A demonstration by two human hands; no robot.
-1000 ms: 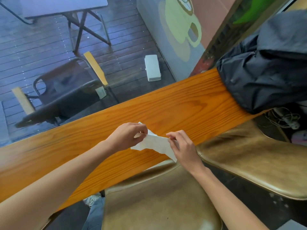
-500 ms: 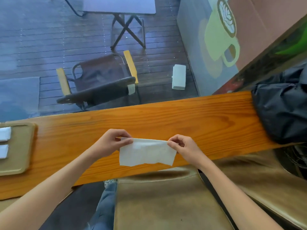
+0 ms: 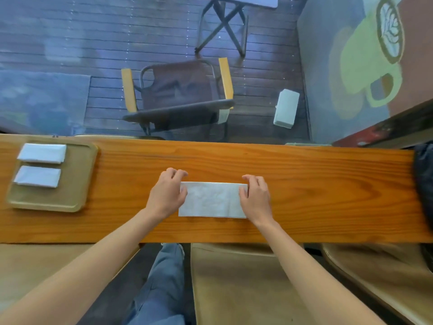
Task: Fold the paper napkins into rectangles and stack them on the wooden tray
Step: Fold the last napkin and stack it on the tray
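Observation:
A white paper napkin (image 3: 212, 200) lies flat on the wooden counter (image 3: 304, 195) as a wide rectangle. My left hand (image 3: 167, 192) presses on its left end and my right hand (image 3: 255, 198) presses on its right end, fingers curled over the far corners. At the far left of the counter sits the wooden tray (image 3: 77, 181). Two folded white napkins lie on it side by side, one farther (image 3: 42, 153) and one nearer (image 3: 37, 176).
A dark bag (image 3: 424, 184) rests on the counter's right end. Tan cushioned seats (image 3: 246, 289) stand below the counter's near edge. Beyond the glass are a folding chair (image 3: 180, 99), a table and a white box on decking.
The napkin was held up in the air between both hands; now it lies flat on the counter with both hands pressing its ends. The view has swung left, showing the whole tray.

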